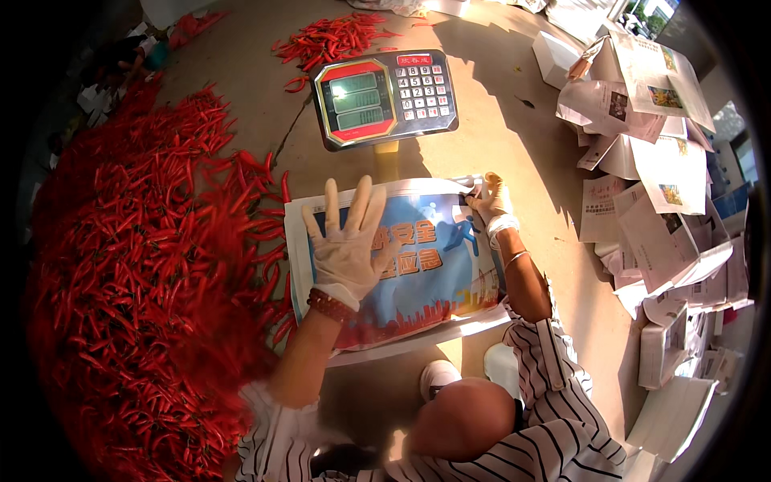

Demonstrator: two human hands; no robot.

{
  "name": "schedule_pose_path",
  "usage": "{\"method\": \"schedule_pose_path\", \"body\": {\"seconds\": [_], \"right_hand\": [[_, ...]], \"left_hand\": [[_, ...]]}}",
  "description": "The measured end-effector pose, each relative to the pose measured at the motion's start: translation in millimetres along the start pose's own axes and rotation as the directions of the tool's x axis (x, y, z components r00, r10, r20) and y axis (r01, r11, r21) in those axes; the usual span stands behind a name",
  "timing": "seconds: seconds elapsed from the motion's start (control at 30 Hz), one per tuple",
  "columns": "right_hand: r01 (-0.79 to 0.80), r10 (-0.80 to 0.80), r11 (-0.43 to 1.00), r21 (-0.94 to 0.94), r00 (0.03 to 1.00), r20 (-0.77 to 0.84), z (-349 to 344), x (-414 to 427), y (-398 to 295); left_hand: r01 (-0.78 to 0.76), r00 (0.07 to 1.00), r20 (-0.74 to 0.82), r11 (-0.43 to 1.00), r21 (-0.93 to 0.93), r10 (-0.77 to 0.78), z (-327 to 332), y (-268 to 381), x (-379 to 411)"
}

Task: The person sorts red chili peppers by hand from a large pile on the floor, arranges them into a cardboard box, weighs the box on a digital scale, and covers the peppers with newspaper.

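Observation:
In a pale glove, my left hand [352, 247] lies palm down with fingers spread on a printed newspaper sheet [415, 301]. The sheet is blue with large orange characters and covers a white box [299, 259], whose contents are hidden. My right hand [493, 202], also gloved, grips the sheet at the box's far right corner, thumb toward the middle. Just beyond the box stands the display of an electronic scale [385, 99], with a keypad and three readout windows, on a yellow post [386, 159]. Whether the box rests on the scale's platform cannot be seen.
A large heap of red chillies [138, 259] fills the left side, reaching the box. A smaller chilli pile [337, 39] lies behind the display. At right, white boxes lined with newspaper [644, 205] are stacked. My knee [461, 416] and shoe [438, 375] are below.

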State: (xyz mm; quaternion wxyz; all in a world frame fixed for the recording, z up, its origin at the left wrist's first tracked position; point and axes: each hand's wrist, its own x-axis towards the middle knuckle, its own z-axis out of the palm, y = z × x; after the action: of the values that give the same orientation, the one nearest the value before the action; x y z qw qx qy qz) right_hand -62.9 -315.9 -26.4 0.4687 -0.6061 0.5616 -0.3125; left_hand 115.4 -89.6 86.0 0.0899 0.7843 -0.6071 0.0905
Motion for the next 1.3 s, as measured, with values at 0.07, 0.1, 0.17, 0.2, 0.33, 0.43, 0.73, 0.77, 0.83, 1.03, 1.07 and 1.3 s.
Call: {"method": "schedule_pose_path", "body": {"seconds": [0.07,0.1,0.17,0.2,0.33,0.43,0.73,0.77,0.83,1.03,1.07,1.3], "right_hand": [[-0.047,0.04,0.998,0.05,0.991,0.131,-23.4,18.0,0.4],[-0.085,0.074,0.995,0.051,0.979,0.189,-47.5,28.8,10.5],[-0.207,0.136,0.86,0.466,0.974,0.183,-72.7,27.7,8.0],[0.124,-0.071,0.937,0.327,0.983,-0.169,-66.7,13.3,-1.8],[0.542,-0.464,0.821,-0.177,0.815,0.346,11.8,-72.9,-94.5],[0.63,-0.294,0.576,-0.521,0.754,0.587,-7.3,-63.0,-47.1],[0.248,-0.15,0.955,-0.163,0.876,0.458,14.2,-48.3,-42.0],[0.161,-0.11,0.984,-0.071,0.878,0.467,17.3,-44.0,-44.1],[0.426,-0.393,0.904,-0.038,0.863,0.318,0.8,-27.1,-38.0],[-0.151,0.113,0.916,0.372,0.986,0.124,-42.7,-60.6,-41.2],[0.049,-0.059,0.972,0.232,0.998,0.038,-63.7,-65.0,-38.7],[-0.049,0.058,0.995,0.088,0.993,-0.106,-115.2,-137.0,4.8]], "left_hand": [[-0.086,0.96,0.263,0.995,-0.056,0.098,33.6,11.8,27.8],[-0.094,0.962,0.247,0.991,-0.095,0.115,51.7,20.3,31.6],[-0.088,0.962,0.245,0.987,-0.138,0.12,69.9,15.4,25.2],[-0.069,0.947,0.302,0.986,-0.155,0.114,69.0,11.1,24.1],[-0.022,0.923,0.381,0.994,-0.104,0.06,65.4,-11.2,14.0],[-0.146,0.919,0.342,0.976,-0.162,0.195,62.0,-5.2,19.8],[0.032,0.908,0.394,0.916,-0.4,0.141,69.4,-58.0,9.3],[0.045,0.919,0.372,0.906,-0.422,0.127,68.8,-62.5,5.6],[0.017,0.932,0.337,0.91,-0.413,0.135,72.7,-48.2,11.4],[0.133,0.971,0.236,0.909,-0.396,-0.039,40.8,-51.1,15.7],[0.158,0.981,0.166,0.899,-0.409,-0.097,34.7,-51.7,12.9],[0.651,0.71,0.191,0.529,-0.545,-0.678,-12.8,-27.8,-35.6]]}}
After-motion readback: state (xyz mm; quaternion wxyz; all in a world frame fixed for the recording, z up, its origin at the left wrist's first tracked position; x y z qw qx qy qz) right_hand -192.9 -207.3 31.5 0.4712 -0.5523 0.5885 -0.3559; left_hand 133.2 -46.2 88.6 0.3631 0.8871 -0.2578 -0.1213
